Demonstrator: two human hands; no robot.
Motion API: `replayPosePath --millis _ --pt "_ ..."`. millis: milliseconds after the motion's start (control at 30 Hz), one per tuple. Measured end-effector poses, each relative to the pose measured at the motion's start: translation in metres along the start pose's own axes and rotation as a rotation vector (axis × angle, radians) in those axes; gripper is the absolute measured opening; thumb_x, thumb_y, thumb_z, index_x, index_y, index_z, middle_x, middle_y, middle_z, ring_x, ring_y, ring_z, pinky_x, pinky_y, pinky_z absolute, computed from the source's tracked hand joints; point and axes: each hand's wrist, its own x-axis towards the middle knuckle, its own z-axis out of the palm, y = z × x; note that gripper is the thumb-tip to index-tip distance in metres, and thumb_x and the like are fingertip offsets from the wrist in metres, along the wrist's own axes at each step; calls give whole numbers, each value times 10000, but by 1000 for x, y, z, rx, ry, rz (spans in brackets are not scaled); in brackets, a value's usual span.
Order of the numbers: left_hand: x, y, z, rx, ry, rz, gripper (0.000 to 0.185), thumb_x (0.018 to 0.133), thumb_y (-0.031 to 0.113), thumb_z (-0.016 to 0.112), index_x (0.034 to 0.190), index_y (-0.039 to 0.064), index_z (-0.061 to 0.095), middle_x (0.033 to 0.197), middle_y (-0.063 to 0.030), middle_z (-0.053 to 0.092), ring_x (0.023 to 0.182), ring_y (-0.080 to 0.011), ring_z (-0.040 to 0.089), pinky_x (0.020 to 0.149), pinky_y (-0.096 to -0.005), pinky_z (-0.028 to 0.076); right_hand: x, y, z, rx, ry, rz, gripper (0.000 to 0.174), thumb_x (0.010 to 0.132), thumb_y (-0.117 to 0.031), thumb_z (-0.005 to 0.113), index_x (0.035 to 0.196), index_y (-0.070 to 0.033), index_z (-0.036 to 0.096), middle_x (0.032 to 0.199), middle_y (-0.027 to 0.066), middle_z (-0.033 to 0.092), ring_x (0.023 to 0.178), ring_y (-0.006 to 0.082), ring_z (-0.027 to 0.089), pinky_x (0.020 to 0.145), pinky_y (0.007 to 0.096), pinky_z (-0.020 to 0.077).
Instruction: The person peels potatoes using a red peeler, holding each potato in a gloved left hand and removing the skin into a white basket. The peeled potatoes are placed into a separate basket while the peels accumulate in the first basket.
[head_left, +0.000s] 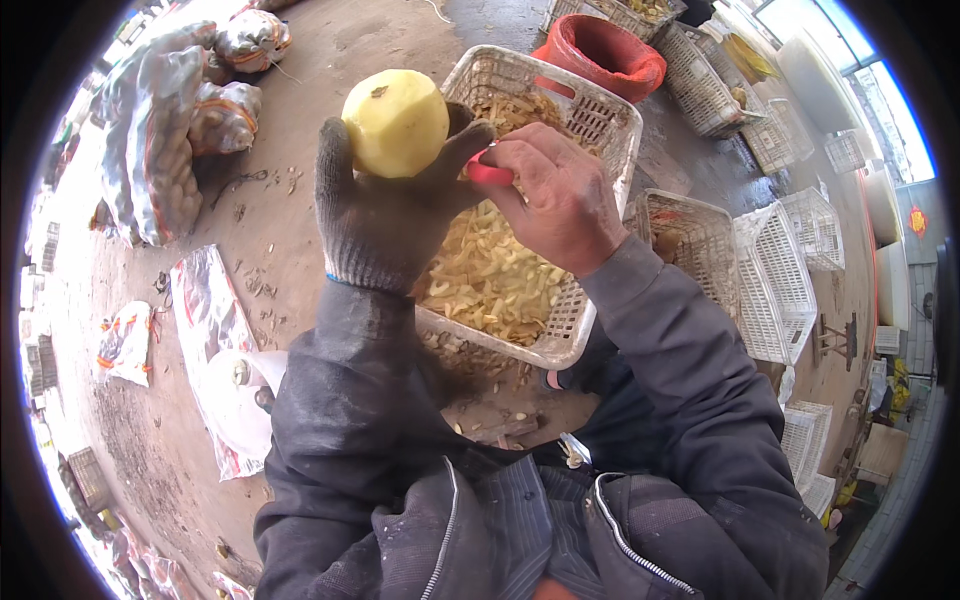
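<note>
My left hand (390, 202), in a dirty knitted work glove, holds a large peeled potato (396, 124) up between thumb and fingers. A small dark spot marks the potato's upper side. My right hand (559, 191) is bare and closed around a red-handled tool (489, 171), seemingly a peeler; its blade is hidden. The tool is close beside the gloved fingers, apart from the potato. Below both hands, a dirty white plastic crate (632, 142) holds a thick heap of peelings (495, 277), pale at the near end and browner at the far end.
Beyond the crate stands a red rolled-rim container (611, 56). More plastic crates (772, 285) stand at the right. Filled mesh sacks (161, 135) lie at the upper left. Nearer on the left are an empty-looking plastic sack (214, 300) and a white translucent container (232, 405). Scraps litter the floor.
</note>
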Motion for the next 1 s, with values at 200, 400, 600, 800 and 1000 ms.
replayPosePath --millis 200,400,600,800,1000 --pt "-3 19 7 332 90 258 692 1043 598 539 1400 6 561 1264 -213 675 1173 -360 656 1055 -520 506 24 -16 20 249 23 -113 364 785 38 799 1127 -48 712 1122 167 728 978 355 720 842 438 606" --pt "-10 52 -4 295 190 306 722 1006 638 602 1386 24 569 1212 -200 706 1039 -333 711 942 -510 591 -45 45 120 376 -215 603 123 916 -50 752 1021 -27 692 858 101 702 735 193 692 684 313 548" --pt "-11 35 -7 204 318 234 652 991 531 706 1366 6 607 1169 -148 718 1010 -266 718 825 -415 620 -118 16 215 181 -995 421 252 962 -271 706 1090 -58 668 1042 191 691 983 385 661 863 469 507" --pt "-11 33 -7 233 317 145 628 1033 524 631 1386 7 583 1190 -187 714 966 -307 726 878 -454 605 -142 11 247 169 -1078 433 361 978 -301 700 1221 -56 593 1201 183 609 1131 372 555 972 452 417" --pt "-7 29 1 223 398 150 604 1076 523 545 1360 -10 580 1161 -217 710 835 -311 707 764 -411 554 -156 11 248 197 -1073 464 486 995 -330 695 1352 -53 518 1359 175 527 1279 358 450 1081 434 328"
